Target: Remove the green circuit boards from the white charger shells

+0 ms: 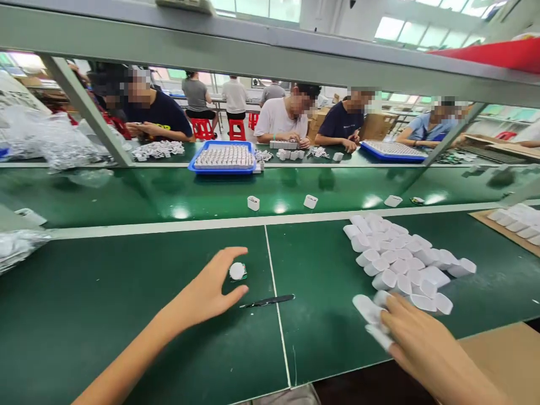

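Bright overhead daylight, glare spots on the green table [126, 315], edges warped.

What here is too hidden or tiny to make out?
Head view:
Right hand: covers white caps; grip hidden.
Round part by left hand: too small to tell contact.
Black tool: too thin to identify.
Blue tray: contents too small.
Bags: cut off by left edge.

We see a small round white disc [237, 271] lying flat. Black tweezers [268, 301] lie nearly level at its 4 o'clock, just beside it. Well apart at its 3 o'clock sprawls a loose heap of white shells [400, 261], tumbled at all angles, several showing open ends.
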Demonstrator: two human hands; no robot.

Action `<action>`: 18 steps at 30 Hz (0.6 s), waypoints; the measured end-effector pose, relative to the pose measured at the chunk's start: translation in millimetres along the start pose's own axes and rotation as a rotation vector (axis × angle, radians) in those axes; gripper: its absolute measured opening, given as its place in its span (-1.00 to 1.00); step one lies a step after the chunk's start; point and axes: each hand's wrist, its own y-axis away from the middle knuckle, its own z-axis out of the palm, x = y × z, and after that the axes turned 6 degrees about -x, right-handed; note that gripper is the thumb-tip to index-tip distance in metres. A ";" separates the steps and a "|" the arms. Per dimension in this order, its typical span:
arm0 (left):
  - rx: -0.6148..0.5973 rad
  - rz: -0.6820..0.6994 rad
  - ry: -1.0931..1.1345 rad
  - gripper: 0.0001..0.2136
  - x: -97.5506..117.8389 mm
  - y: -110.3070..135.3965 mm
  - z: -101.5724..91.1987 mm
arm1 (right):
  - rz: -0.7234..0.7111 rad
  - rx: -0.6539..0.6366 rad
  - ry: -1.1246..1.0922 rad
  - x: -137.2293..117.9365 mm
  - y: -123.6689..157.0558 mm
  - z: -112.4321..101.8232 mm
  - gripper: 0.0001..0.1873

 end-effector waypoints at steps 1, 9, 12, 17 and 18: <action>-0.058 0.002 0.046 -0.47 9.8 3.3 3.5 | -0.125 0.005 -0.041 -23.8 -19.8 3.5 -0.80; 0.213 -0.178 0.364 -0.76 -1.3 -10.2 25.5 | -0.374 -0.147 -0.389 -137.6 -149.0 65.5 -0.88; 0.501 -0.286 0.345 -0.82 -26.2 -12.5 4.0 | -0.335 -0.189 -0.427 -135.3 -174.3 76.3 -0.76; 0.785 -0.196 0.273 -0.87 -28.7 -2.3 -10.2 | -0.376 -0.354 -0.435 -141.5 -186.3 105.9 -0.65; 0.805 -0.141 0.254 -0.88 -25.7 -0.7 -8.3 | -0.370 -0.371 -0.452 -143.8 -186.1 111.5 -0.74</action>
